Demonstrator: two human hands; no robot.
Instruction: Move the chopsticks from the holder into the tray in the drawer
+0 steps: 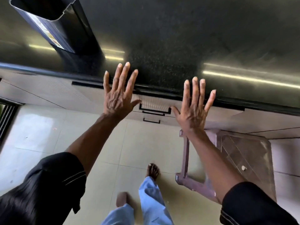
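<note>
A tall dark holder (53, 23) with a label on its side stands on the black countertop at the far left; I see no chopsticks in its open top. Below the counter edge is the top drawer (154, 103), closed, with a black handle (155, 109). My left hand (119, 93) is spread flat, fingers apart, over the counter edge left of the handle. My right hand (193, 109) is spread the same way to the right of the handle. Neither hand holds anything. The tray is hidden.
The black granite countertop (178, 46) runs across the upper view. Two more drawer handles (151, 121) sit below the top one. A brown plastic stool (230, 159) stands on the tiled floor at the right, close to my bare feet.
</note>
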